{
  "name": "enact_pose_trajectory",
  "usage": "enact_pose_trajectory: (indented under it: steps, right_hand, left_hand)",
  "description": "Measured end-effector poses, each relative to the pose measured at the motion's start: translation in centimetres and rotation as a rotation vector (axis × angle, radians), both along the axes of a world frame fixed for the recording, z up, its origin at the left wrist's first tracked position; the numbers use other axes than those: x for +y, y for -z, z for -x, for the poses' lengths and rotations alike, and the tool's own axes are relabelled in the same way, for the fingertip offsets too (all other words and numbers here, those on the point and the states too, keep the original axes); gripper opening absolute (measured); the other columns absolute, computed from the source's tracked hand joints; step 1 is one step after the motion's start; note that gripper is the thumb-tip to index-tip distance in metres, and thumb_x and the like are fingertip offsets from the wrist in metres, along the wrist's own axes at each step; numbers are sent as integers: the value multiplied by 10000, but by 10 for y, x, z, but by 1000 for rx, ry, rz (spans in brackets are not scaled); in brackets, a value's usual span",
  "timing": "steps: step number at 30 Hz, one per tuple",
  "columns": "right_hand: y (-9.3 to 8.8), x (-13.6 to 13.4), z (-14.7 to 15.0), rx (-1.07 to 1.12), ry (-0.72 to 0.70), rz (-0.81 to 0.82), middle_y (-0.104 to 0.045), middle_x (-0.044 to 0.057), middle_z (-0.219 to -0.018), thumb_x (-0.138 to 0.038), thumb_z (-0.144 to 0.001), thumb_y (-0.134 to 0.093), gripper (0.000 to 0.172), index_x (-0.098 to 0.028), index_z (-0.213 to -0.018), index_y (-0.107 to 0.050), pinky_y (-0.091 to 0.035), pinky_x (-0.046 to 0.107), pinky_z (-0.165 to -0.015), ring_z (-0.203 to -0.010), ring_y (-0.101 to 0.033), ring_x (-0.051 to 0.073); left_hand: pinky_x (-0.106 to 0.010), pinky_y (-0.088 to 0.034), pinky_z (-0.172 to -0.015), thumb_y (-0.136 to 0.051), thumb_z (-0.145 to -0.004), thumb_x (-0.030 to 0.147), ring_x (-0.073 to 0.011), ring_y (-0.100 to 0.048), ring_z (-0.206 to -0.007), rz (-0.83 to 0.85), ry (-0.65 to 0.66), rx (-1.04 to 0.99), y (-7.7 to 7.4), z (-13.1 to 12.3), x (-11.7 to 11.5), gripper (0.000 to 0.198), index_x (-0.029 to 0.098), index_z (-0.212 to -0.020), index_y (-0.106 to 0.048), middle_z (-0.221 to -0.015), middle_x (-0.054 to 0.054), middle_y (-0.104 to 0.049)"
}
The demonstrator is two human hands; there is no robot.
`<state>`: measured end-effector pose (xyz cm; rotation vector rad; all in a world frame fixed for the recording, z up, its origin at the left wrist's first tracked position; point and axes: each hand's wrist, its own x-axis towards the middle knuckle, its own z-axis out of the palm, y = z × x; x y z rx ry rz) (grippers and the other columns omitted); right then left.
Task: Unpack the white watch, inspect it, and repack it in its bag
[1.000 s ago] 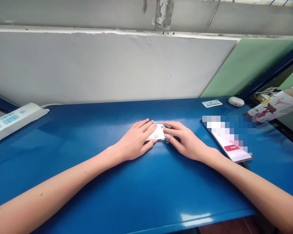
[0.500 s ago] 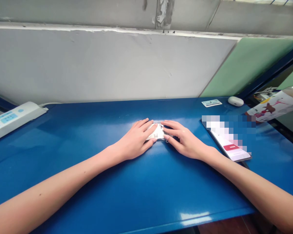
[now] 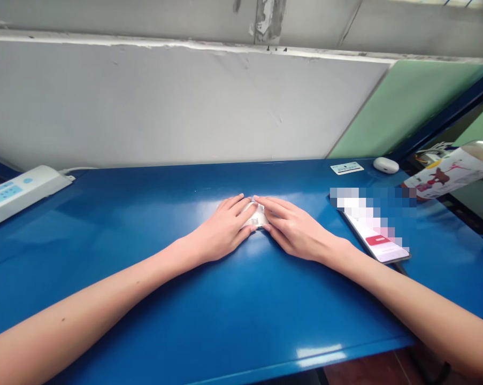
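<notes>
A small flat white packet lies in the middle of the blue table. My left hand rests flat on its left part, fingers stretched out over it. From the right, my right hand also lies flat, its fingertips on the packet's right part and touching the left hand's fingertips. Most of the packet is hidden under the fingers; only a narrow white strip shows between them. Neither hand lifts it off the table.
A phone with a lit screen lies to the right of my right hand. Behind it are a small white card and a white oval case. A printed package lies at the far right, a white power strip at the far left.
My right hand has slid left over the packet until its fingertips meet the left hand's. Less of the packet shows now, and the small metal bit at its right edge is covered.
</notes>
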<state>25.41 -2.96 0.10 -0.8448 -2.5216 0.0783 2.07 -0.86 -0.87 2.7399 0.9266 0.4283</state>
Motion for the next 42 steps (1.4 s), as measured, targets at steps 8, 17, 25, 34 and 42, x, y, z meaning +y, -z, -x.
enact_pose_trajectory:
  steps: [8,17,25,34,42]
  right_hand:
    - [7,4,-4,169,141,111,-685,158,-1304,-239,-1010,-464,290,-181,-1095,-735,-547,516,-1009,-1204,-642,298]
    - [15,14,-19,143,188,93,-608,142,-1413,-129,-962,-458,479,-206,-1431,-519,-497,541,-1068,-1307,-561,299]
    - [5,15,-19,367,117,109,-708,97,-1115,-230,-971,-573,237,-238,-1164,-709,-594,411,-866,-994,-695,227]
    - [-17,10,-21,611,166,77,-706,37,-918,-217,-926,-662,126,-262,-985,-765,-579,347,-745,-824,-670,186]
    - [-15,20,-24,1019,296,434,-735,21,-837,-351,-883,-719,133,-226,-848,-744,-578,337,-720,-765,-670,182]
  left_hand:
    - [-587,-369,-1147,-488,-1019,399,-377,-383,-1447,-19,-12,-54,3,3,2,533,152,-1489,-437,-1504,-191,-494]
    - [-564,-429,-1102,-415,-1046,390,-342,-491,-1335,-6,-33,-78,-6,1,-1,484,153,-1468,-442,-1446,-190,-533]
    - [-524,-427,-1111,-357,-1067,344,-316,-483,-1350,-43,105,-142,-8,5,-2,488,200,-1533,-329,-1479,-164,-511]
    - [-512,-394,-1155,-333,-1061,281,-296,-432,-1404,-15,36,-181,-8,5,-3,468,173,-1515,-321,-1515,-169,-459]
    - [-526,-384,-1168,-320,-1050,248,-314,-405,-1423,-10,-94,-153,-5,2,-4,489,85,-1510,-310,-1504,-227,-441]
